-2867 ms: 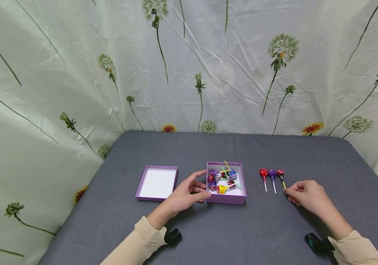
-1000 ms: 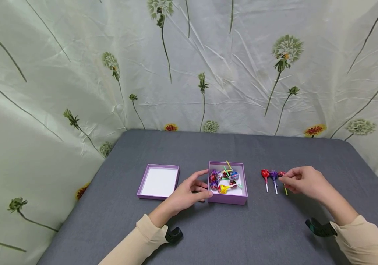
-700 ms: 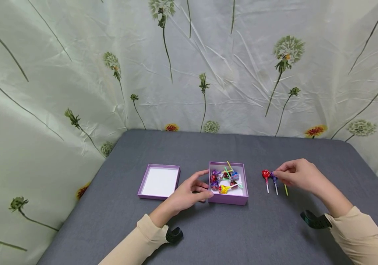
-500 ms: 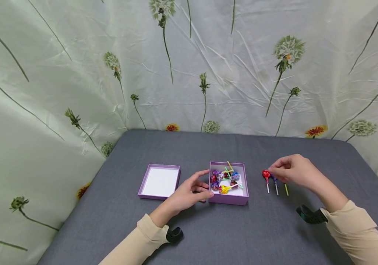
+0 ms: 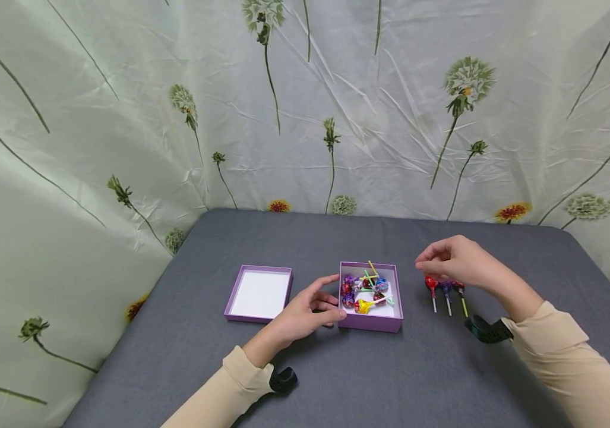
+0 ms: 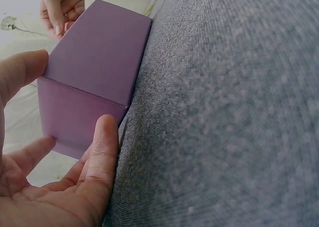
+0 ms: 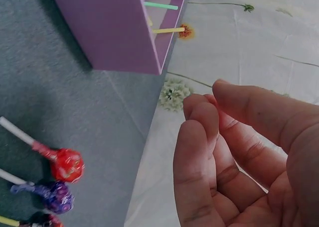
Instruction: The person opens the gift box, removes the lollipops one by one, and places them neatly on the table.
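R hand [image 5: 457, 261] further L, fingers [image 7: 191, 157] curled, nil held, L fingers [image 6: 103, 152] spread against box [image 5: 371, 323] w/ lollies [image 5: 363, 306] in

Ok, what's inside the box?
The box holds a jumble of wrapped lollipops, a yellow one nearest the front, over a white bottom. Overlap hides parts of some, so I can't count them; whatever lies beneath is covered.

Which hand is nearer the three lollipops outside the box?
The right hand: it hovers close to the lollipops; the left hand is farther off, touching the purple box.
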